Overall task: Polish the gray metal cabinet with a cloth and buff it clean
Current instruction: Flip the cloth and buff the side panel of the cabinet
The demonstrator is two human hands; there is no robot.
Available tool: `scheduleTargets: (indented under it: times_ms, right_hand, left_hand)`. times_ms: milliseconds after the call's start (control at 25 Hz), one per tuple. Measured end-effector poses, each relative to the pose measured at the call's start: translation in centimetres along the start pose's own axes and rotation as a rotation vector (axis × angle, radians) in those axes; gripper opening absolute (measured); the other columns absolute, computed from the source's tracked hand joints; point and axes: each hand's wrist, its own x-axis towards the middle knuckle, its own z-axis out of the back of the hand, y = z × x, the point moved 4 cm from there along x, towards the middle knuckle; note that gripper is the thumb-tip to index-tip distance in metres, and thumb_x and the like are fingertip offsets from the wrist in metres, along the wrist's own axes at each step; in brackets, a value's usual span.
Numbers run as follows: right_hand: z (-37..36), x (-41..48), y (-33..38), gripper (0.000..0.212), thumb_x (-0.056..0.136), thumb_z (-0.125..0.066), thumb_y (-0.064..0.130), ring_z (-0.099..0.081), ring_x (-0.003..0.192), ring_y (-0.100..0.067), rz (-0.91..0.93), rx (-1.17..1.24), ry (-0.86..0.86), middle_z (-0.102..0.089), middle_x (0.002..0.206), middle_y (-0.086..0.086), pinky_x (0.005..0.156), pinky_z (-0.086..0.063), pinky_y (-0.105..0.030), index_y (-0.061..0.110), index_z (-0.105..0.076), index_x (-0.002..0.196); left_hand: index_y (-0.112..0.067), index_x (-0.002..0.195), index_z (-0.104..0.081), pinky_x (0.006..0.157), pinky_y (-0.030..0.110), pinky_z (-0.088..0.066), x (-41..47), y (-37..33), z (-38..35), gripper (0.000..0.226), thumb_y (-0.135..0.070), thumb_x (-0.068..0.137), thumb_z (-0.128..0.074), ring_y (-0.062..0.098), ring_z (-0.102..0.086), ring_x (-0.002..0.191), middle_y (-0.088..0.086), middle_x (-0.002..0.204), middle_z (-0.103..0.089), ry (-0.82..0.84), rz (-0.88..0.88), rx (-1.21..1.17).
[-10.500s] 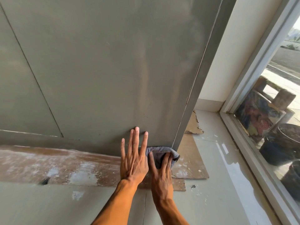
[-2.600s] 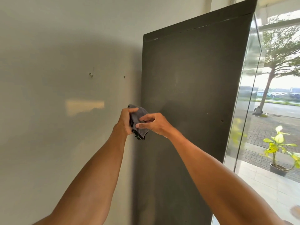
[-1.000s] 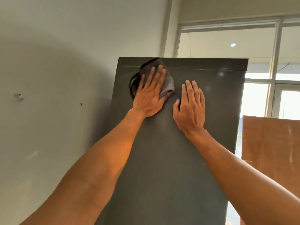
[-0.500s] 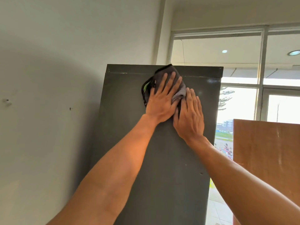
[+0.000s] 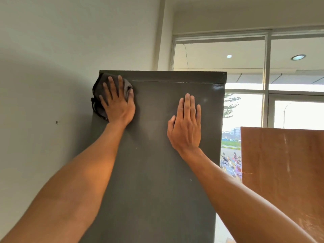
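The tall gray metal cabinet (image 5: pixel 157 172) fills the middle of the head view, its side panel facing me. My left hand (image 5: pixel 116 102) presses a bunched gray cloth (image 5: pixel 98 88) flat against the panel's top left corner, fingers straight and spread. Part of the cloth sticks out past the cabinet's left edge. My right hand (image 5: pixel 185 125) lies flat on the panel lower and to the right, fingers straight and together, holding nothing.
A pale wall (image 5: pixel 43 85) stands directly left of the cabinet. A brown wooden board (image 5: pixel 284 172) leans at the right. Behind it is a large window (image 5: pixel 245 111) with the street outside.
My left hand has slid the cloth left from the panel's top middle to its top left corner. My right hand stays flat on the panel, now well apart from the left.
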Motion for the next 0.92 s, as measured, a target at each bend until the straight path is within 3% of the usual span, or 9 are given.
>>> scheduleTargets:
  times_ms: [360,520,720,920]
  right_hand:
    - [2.0,0.7,-5.6,0.064,0.102,-0.039,0.033,-0.019,0.154,-0.034,0.022,-0.038,0.038,-0.025,0.164,-0.021,0.125,-0.017,-0.05,-0.003,-0.031,0.155]
    - [3.0,-1.0,-7.7,0.065,0.104,-0.037,0.031,-0.012,0.156,-0.031,-0.03,0.008,0.028,-0.018,0.167,-0.019,0.127,-0.012,-0.048,-0.003,-0.023,0.157]
    - [3.2,-3.7,-8.0,0.069,0.104,-0.043,0.028,-0.007,0.157,-0.03,-0.106,0.165,0.011,-0.012,0.168,-0.02,0.127,-0.014,-0.044,-0.008,-0.016,0.157]
    - [3.7,-4.8,-8.8,0.071,0.101,-0.047,0.024,-0.006,0.157,-0.032,-0.038,0.206,0.075,-0.012,0.167,-0.022,0.126,-0.016,-0.048,-0.007,-0.016,0.157]
  left_hand:
    - [-0.027,0.165,-0.013,0.126,0.057,-0.008,-6.9,-13.9,-2.8,0.069,-0.056,0.102,-0.022,0.027,-0.005,0.159,0.004,0.173,-0.007,-0.031,-0.491,0.123]
    - [-0.03,0.165,-0.01,0.126,0.056,-0.005,-7.8,-19.0,-3.5,0.068,-0.054,0.102,-0.021,0.026,0.0,0.159,0.002,0.173,-0.004,0.016,-0.66,0.098]
    - [-0.028,0.164,-0.016,0.126,0.054,-0.009,-9.6,-18.2,-3.6,0.065,-0.051,0.105,-0.027,0.023,-0.006,0.159,0.0,0.173,-0.01,-0.053,-0.803,0.14]
    - [-0.03,0.165,-0.013,0.126,0.053,-0.008,-13.6,-15.8,-3.9,0.067,-0.048,0.103,-0.03,0.02,-0.002,0.159,-0.002,0.173,-0.006,0.037,-0.873,0.199]
